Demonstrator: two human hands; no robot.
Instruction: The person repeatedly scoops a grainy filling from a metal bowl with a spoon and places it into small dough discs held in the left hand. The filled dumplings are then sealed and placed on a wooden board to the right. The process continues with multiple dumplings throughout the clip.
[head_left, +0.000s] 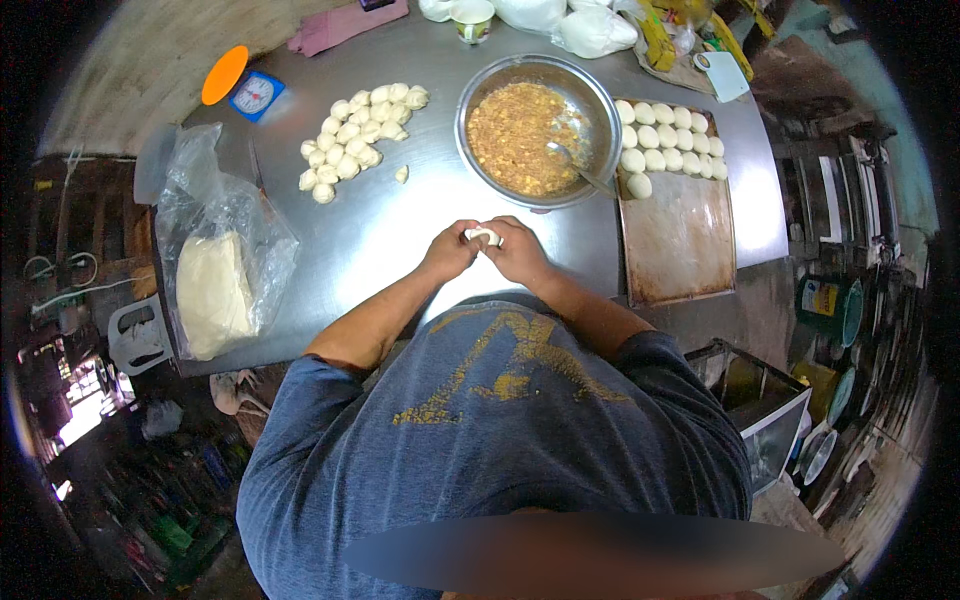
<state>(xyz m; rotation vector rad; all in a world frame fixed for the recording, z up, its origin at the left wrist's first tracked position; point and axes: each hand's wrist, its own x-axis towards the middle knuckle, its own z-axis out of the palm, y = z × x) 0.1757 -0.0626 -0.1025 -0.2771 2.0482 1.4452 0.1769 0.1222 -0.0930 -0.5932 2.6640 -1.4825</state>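
Note:
Between my two hands, at the near edge of the metal table, is a small piece of white dough (484, 237). My left hand (451, 251) pinches it from one side and my right hand (519, 247) from the other. Just beyond them stands a wide steel bowl (463, 161) with a crumbly brown-yellow filling (517, 135) and a metal spoon (585, 171) in it. To the left lies a cluster of dough pieces (349, 133), with one small scrap (402, 174) apart. On the right, rows of round dough balls (667, 136) sit on the far part of a baking tray (677, 240).
A large dough slab (214, 296) lies in a clear plastic bag (262, 232) at the left. Behind it stands a blue dial scale (256, 95) with an orange pan (225, 75). White plastic bags (596, 31), a cup (472, 21) and a pink cloth (346, 26) line the far edge.

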